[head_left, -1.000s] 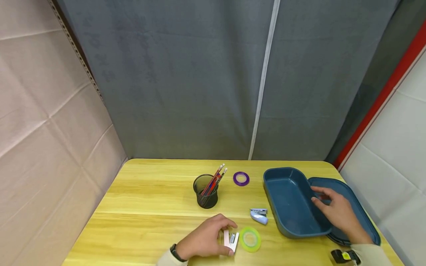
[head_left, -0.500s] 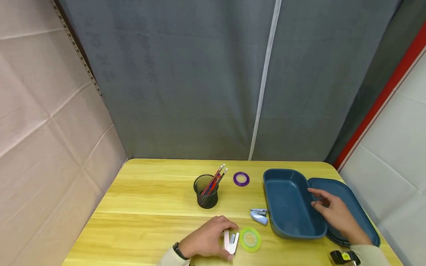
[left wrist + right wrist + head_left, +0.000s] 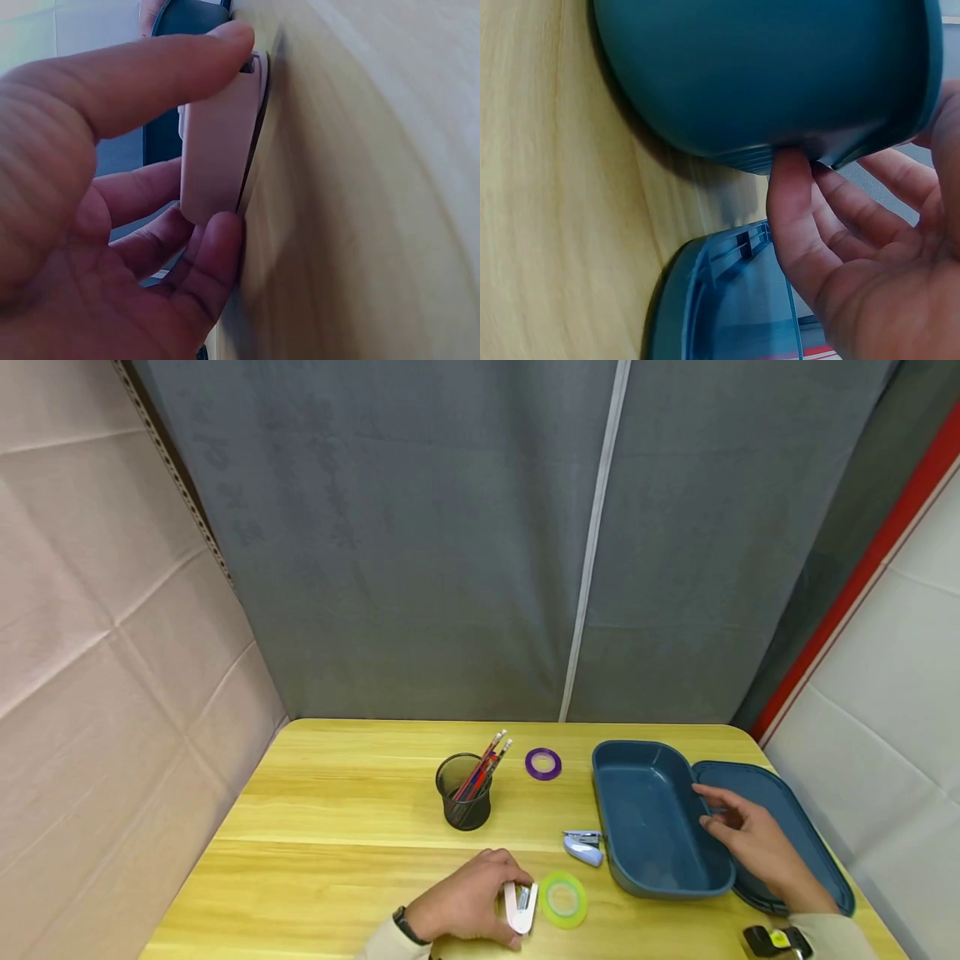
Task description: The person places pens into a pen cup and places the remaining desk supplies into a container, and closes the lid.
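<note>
My left hand (image 3: pixel 468 897) pinches a small pale pink and white stapler (image 3: pixel 521 907) lying on the table. In the left wrist view the thumb presses one end of the stapler (image 3: pixel 217 150) and fingertips meet the other. My right hand (image 3: pixel 753 839) grips the right side of a deep blue plastic box (image 3: pixel 652 827) at its rim. The right wrist view has fingers against the outer wall of the box (image 3: pixel 765 75). Nothing lies inside the box. Its blue lid (image 3: pixel 798 835) is on the table to the right, partly under the right hand.
A light blue stapler (image 3: pixel 583 847) sits just left of the box. Next to the pink stapler lies a yellow-green tape roll (image 3: pixel 563 900). Farther back are a purple tape roll (image 3: pixel 543 764) and a black mesh cup (image 3: pixel 467 814) with several pencils (image 3: pixel 483 768). A grey curtain (image 3: pixel 435 543) hangs behind.
The near end of the blue box has swung slightly left, and the right hand has shifted with it. My left hand stays at the pink stapler, its fingers slightly closer in on it.
</note>
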Motion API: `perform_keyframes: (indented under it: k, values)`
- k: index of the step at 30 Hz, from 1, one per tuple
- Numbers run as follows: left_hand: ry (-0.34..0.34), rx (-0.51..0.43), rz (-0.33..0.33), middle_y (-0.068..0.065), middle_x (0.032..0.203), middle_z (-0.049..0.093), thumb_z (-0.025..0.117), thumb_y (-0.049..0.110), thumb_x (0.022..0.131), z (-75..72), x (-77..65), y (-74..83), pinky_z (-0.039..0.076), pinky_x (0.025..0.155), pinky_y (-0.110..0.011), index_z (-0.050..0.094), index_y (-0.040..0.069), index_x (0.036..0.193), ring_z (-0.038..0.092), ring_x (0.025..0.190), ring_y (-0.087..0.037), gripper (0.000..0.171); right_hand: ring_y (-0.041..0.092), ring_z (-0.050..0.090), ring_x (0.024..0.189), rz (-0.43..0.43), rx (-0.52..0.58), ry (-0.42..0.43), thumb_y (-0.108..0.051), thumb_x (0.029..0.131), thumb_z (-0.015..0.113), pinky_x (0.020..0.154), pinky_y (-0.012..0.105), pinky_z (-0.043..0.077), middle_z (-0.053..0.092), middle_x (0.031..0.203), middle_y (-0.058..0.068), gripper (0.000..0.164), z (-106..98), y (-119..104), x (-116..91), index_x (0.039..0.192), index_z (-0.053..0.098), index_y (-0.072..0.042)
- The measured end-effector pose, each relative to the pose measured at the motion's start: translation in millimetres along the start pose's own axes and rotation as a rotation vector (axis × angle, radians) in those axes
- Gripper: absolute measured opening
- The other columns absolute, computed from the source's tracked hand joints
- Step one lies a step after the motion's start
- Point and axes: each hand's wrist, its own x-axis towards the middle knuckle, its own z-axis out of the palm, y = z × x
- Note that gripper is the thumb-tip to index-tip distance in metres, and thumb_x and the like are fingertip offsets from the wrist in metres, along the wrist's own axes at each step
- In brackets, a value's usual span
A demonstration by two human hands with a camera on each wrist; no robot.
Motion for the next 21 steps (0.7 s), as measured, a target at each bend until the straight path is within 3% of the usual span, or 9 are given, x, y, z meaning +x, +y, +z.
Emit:
perform_keyframes:
  k: [8, 17, 21]
  values:
    - [0.000, -0.080, -0.022, 0.018, 0.106, 0.055, 0.097, 0.034, 0.074, -1.3, -0.8, 0.3, 0.045, 0.078, -0.012, 0.071, 0.023, 0.137, 0.047, 0.091, 0.005, 0.069, 0.024, 0.065, 0.107, 0.002, -0.010, 0.000, -0.022, 0.104, 0.068, 0.075, 0.022, 0.056, 0.057, 0.145, 0.033, 0.057, -0.6, -0.1, 1.3, 0.155, 0.050, -0.004]
    - [0.049, -0.137, -0.032, 0.016, 0.109, 0.056, 0.095, 0.031, 0.076, -0.8, -1.6, -1.6, 0.045, 0.077, -0.012, 0.070, 0.024, 0.137, 0.049, 0.089, 0.005, 0.067, -0.003, 0.060, 0.097, -0.014, -0.003, 0.010, -0.020, 0.104, 0.068, 0.076, 0.021, 0.056, 0.058, 0.145, 0.032, 0.056, -0.2, 3.0, 0.8, 0.155, 0.051, -0.004]
    - [0.078, -0.162, -0.034, 0.015, 0.110, 0.056, 0.094, 0.032, 0.077, -2.2, -2.4, -2.1, 0.045, 0.076, -0.013, 0.069, 0.023, 0.138, 0.049, 0.089, 0.003, 0.067, -0.005, 0.059, 0.097, -0.010, 0.012, 0.006, -0.020, 0.104, 0.068, 0.076, 0.021, 0.057, 0.058, 0.145, 0.032, 0.057, 0.4, 2.3, 0.3, 0.155, 0.050, -0.003]
